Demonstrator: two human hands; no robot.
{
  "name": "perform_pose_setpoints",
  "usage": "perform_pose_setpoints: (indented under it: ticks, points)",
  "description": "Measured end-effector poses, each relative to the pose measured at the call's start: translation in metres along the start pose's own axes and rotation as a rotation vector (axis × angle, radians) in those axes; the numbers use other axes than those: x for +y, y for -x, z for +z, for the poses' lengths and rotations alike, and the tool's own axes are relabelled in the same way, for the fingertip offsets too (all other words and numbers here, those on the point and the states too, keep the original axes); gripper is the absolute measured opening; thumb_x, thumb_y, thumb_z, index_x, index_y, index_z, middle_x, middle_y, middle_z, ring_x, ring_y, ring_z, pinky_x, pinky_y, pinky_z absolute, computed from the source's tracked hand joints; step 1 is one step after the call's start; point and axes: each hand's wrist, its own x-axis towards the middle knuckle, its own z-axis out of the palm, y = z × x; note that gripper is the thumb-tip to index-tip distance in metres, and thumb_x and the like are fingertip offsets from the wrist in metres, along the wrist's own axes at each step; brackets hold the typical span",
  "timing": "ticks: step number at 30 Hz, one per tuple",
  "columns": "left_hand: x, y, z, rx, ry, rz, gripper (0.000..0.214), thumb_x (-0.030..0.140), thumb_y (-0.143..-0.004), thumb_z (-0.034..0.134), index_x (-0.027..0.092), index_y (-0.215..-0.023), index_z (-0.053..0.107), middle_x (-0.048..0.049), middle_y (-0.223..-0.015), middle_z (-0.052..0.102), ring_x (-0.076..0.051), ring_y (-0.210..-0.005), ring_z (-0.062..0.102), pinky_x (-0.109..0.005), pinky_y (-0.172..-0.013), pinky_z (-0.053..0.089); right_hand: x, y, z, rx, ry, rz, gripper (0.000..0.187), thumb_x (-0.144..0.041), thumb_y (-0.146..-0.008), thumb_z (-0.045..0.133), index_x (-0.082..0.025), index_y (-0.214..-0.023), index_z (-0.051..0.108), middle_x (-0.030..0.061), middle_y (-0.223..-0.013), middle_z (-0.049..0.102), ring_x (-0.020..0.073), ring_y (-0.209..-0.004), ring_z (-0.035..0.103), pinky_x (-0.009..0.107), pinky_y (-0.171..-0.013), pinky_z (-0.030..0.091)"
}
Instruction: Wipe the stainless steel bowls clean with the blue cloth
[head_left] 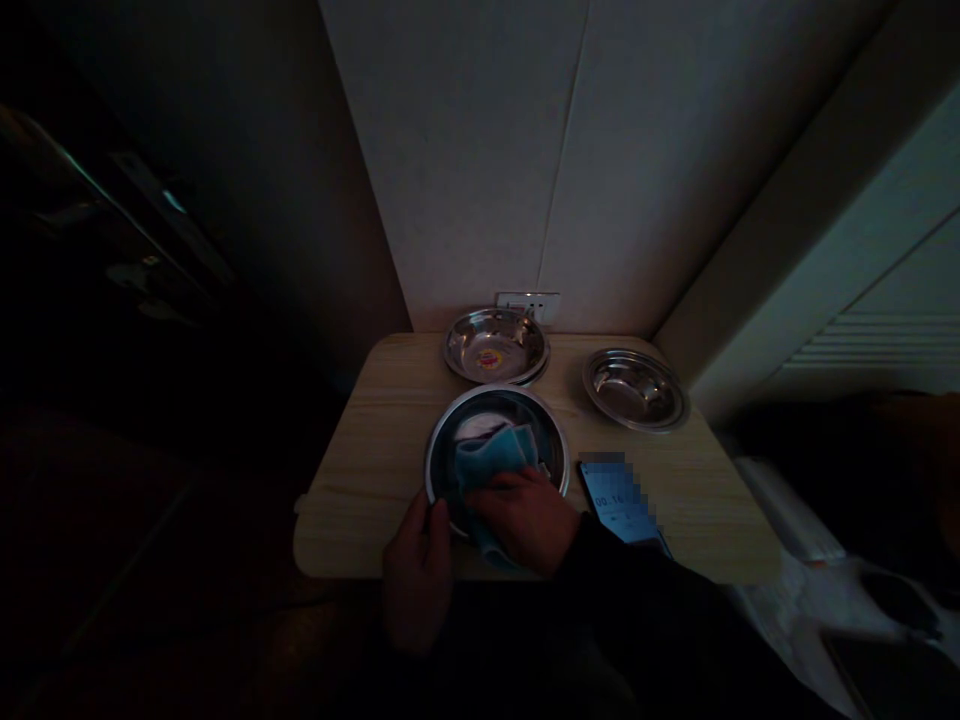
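Note:
A round metal bowl (556, 432) stands near the front of the small wooden table. My left hand (418, 565) grips its rim at the lower left, thumb and fingers closed on the edge. Inside the bowl a blue cloth (495, 452) lies bunched against the inner wall, one end hanging over the front rim. My right hand (529, 515) reaches into the bowl from the right, its fingers closed on the cloth and pressing it down. The fingertips are partly hidden by the cloth and shadow.
Behind the bowl sit stacked metal bowls (517, 350), the top one bearing a round sticker. More stacked bowls (637, 390) stand at the table's (360, 470) right. A phone (619, 500) lies beside my right forearm. A wall socket (529, 302) is at the back.

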Motion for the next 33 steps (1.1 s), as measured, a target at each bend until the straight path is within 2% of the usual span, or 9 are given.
perform_pose_setpoints:
  ticks: [2, 5, 9, 12, 16, 19, 22, 27, 33]
  points:
    - [0.000, 0.001, 0.002, 0.015, 0.003, -0.007, 0.032, 0.041, -0.087, 0.039, 0.019, -0.092, 0.061, -0.0022, -0.076, 0.067, -0.015, -0.067, 0.060, -0.023, -0.063, 0.045, 0.003, 0.006, -0.001, -0.030, 0.006, -0.012, 0.024, -0.016, -0.083, 0.054, -0.023, -0.105, 0.061, 0.0048, -0.095, 0.069, 0.0210, -0.092, 0.061, 0.036, -0.078, 0.042]
    - [0.002, 0.003, 0.006, 0.008, 0.005, 0.006, 0.030, 0.041, -0.086, 0.040, 0.019, -0.084, 0.060, -0.0019, -0.071, 0.065, -0.015, -0.064, 0.059, -0.023, -0.060, 0.044, 0.003, -0.002, 0.002, 0.052, -0.031, -0.010, 0.027, -0.014, -0.084, 0.054, -0.021, -0.110, 0.058, 0.0062, -0.105, 0.067, 0.0210, -0.105, 0.055, 0.035, -0.082, 0.041]
    - [0.002, 0.005, 0.007, 0.006, 0.029, 0.006, 0.032, 0.041, -0.086, 0.040, 0.019, -0.094, 0.061, -0.0044, -0.084, 0.068, -0.016, -0.073, 0.061, -0.024, -0.066, 0.046, -0.003, -0.027, 0.005, 0.164, -0.064, 0.070, 0.032, -0.013, -0.085, 0.051, -0.017, -0.116, 0.054, 0.0090, -0.113, 0.064, 0.0231, -0.116, 0.048, 0.038, -0.087, 0.039]
    - [-0.001, 0.005, 0.007, 0.023, 0.031, -0.023, 0.032, 0.041, -0.085, 0.040, 0.019, -0.093, 0.061, -0.0040, -0.081, 0.068, -0.017, -0.072, 0.061, -0.024, -0.064, 0.046, -0.004, -0.027, 0.000, 0.082, -0.081, 0.078, 0.028, -0.015, -0.085, 0.050, -0.018, -0.112, 0.057, 0.0081, -0.105, 0.067, 0.0236, -0.108, 0.054, 0.038, -0.082, 0.041]
    - [-0.004, 0.005, 0.009, 0.054, 0.009, -0.041, 0.031, 0.041, -0.085, 0.040, 0.018, -0.084, 0.061, -0.0019, -0.070, 0.065, -0.015, -0.064, 0.059, -0.023, -0.061, 0.045, 0.001, -0.002, -0.011, -0.123, -0.052, 0.037, 0.021, -0.018, -0.086, 0.050, -0.023, -0.103, 0.062, 0.0051, -0.090, 0.069, 0.0230, -0.090, 0.061, 0.037, -0.076, 0.041]
    - [-0.002, 0.006, 0.012, 0.047, 0.017, -0.039, 0.030, 0.041, -0.085, 0.040, 0.019, -0.082, 0.061, -0.0011, -0.068, 0.064, -0.015, -0.063, 0.059, -0.022, -0.059, 0.044, 0.003, 0.007, -0.015, -0.174, -0.045, 0.029, 0.021, -0.017, -0.085, 0.051, -0.023, -0.103, 0.062, 0.0049, -0.092, 0.069, 0.0221, -0.091, 0.060, 0.036, -0.077, 0.040]
    - [0.001, 0.008, 0.014, 0.029, 0.030, -0.028, 0.030, 0.040, -0.085, 0.041, 0.019, -0.087, 0.062, -0.0021, -0.073, 0.067, -0.015, -0.065, 0.060, -0.023, -0.060, 0.045, 0.001, -0.003, -0.011, -0.088, -0.062, 0.046, 0.025, -0.016, -0.086, 0.051, -0.021, -0.109, 0.058, 0.0058, -0.103, 0.067, 0.0211, -0.102, 0.056, 0.035, -0.081, 0.039]
    - [0.002, 0.010, 0.014, 0.029, 0.042, -0.034, 0.035, 0.042, -0.084, 0.041, 0.018, -0.098, 0.062, -0.0061, -0.088, 0.070, -0.018, -0.079, 0.064, -0.025, -0.068, 0.047, -0.003, -0.032, -0.003, 0.095, -0.021, 0.246, 0.033, -0.011, -0.089, 0.039, -0.015, -0.120, 0.050, 0.0114, -0.121, 0.059, 0.0262, -0.113, 0.046, 0.041, -0.087, 0.037]
    - [-0.002, 0.007, 0.014, 0.033, 0.035, -0.056, 0.037, 0.042, -0.085, 0.039, 0.017, -0.099, 0.061, -0.0070, -0.091, 0.069, -0.018, -0.080, 0.063, -0.025, -0.070, 0.047, -0.006, -0.024, -0.009, 0.000, -0.067, 0.175, 0.027, -0.017, -0.085, 0.049, -0.022, -0.110, 0.059, 0.0056, -0.098, 0.067, 0.0202, -0.094, 0.058, 0.029, -0.073, 0.043]
